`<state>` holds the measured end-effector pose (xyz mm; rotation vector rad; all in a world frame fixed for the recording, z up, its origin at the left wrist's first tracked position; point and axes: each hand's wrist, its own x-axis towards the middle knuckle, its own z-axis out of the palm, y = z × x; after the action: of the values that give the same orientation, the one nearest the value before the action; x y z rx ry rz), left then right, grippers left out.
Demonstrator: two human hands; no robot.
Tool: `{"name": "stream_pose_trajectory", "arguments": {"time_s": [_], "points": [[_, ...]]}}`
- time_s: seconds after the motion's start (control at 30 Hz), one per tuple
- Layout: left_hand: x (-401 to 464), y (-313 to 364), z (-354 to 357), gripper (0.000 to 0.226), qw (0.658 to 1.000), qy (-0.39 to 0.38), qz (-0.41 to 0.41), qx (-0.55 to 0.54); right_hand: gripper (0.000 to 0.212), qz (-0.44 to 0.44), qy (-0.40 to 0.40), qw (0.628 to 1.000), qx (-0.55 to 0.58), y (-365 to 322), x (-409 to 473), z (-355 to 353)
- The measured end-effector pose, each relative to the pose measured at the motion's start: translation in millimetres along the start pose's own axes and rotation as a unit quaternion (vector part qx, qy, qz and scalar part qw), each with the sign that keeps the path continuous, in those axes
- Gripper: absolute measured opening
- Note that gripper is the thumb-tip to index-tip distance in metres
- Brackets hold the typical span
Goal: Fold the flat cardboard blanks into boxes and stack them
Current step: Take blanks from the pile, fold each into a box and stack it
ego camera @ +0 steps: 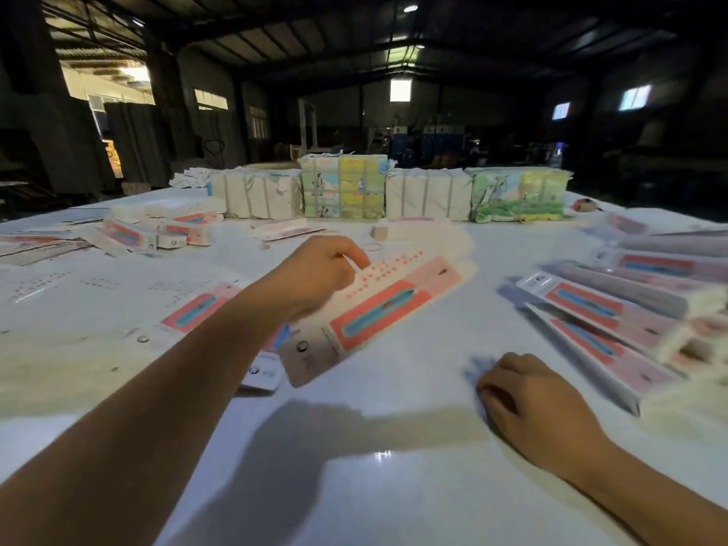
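A long white cardboard blank printed with a red-and-blue panel and rows of small red marks (378,309) was held above the white table (394,486), tilted so that its far end rose toward the right and its near end hung low over the tabletop. The picture was blurred there, so whether it was still flat or partly folded could not be told. The left hand (315,273) reached forward from a long bare forearm and gripped the blank along its upper left edge, fingers curled over the card. The right hand (532,400) lay on the table well apart from the blank, knuckles up and fingers curled under; it held nothing that showed.

Beneath the left arm a stack of flat printed blanks (197,313) lay on the table, the top one showing the same red-and-blue panel. To the right, a heap of folded long narrow boxes (614,309) lay side by side and overlapping, their ends pointing toward the right hand. At the far left sat a smaller loose pile of folded boxes (157,230). Along the far edge of the table stood a row of strapped bundles: white bundles (256,195) and bundles with green and yellow printed faces (342,187). A small tan block (380,232) rested in front of them.
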<state>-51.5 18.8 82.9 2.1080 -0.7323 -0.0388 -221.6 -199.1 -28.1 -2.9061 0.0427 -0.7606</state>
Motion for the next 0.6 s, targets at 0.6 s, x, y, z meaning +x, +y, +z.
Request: {"name": "stream_pose_trajectory", "arguments": {"time_s": [0.6], "points": [[-40.3,-31.6,87.7,0.018,0.991,0.008,0.112,0.068,0.020,0.181,-0.041,0.715,0.674,4.3,2.5,-22.3]]}}
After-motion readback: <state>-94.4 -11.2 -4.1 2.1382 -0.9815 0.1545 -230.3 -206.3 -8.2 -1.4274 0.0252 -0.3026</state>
